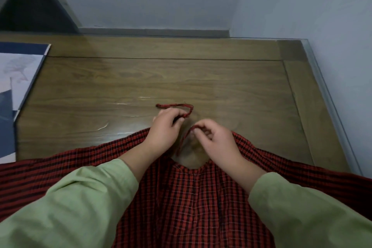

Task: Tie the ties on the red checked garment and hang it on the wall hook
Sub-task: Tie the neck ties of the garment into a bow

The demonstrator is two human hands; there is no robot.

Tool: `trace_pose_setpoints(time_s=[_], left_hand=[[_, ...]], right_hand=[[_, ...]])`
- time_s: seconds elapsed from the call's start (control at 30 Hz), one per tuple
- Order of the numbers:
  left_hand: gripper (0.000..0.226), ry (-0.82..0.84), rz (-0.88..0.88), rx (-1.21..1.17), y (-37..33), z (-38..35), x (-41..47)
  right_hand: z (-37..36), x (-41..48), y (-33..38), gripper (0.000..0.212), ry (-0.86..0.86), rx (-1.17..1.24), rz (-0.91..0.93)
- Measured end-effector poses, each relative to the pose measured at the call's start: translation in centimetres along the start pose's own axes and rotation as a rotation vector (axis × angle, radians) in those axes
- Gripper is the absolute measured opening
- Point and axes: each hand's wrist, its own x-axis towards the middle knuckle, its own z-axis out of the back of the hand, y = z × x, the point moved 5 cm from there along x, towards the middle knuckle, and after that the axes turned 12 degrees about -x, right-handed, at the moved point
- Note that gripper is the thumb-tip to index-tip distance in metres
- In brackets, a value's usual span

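The red checked garment [191, 197] lies flat on the wooden table [141, 78], neckline away from me. Two thin red ties run from the neck opening. My left hand [164, 131] pinches one tie [182, 107], which loops out over the table beyond my fingers. My right hand [216, 139] pinches the other tie [186, 135], which runs down to the neckline. The two hands are close together, a small gap between them. No wall hook is in view.
A glass sheet covers the table, its edge [330, 94] near the right wall. A blue and white printed sheet [18, 78] lies at the table's left. Grey walls stand behind and right, and a dark panel [34, 10] sits at upper left.
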Motion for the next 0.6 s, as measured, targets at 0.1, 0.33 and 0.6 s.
trace_pose_setpoints(time_s=[0.1,0.33,0.6], left_hand=[[0.018,0.076,-0.013,-0.151,-0.9,-0.7,-0.5],[0.005,0.269,-0.073,-0.168,-1.0,-1.5,-1.3],[0.018,0.246,0.121,-0.488,-1.0,-1.6,-1.3]], right_hand=[[0.3,1.2,0.4,0.022,0.044,0.12,-0.057],[0.1,4.0,2.8,0.019,0.092,0.196,-0.061],[0.2,6.5,3.3,0.005,0.132,0.195,-0.116]])
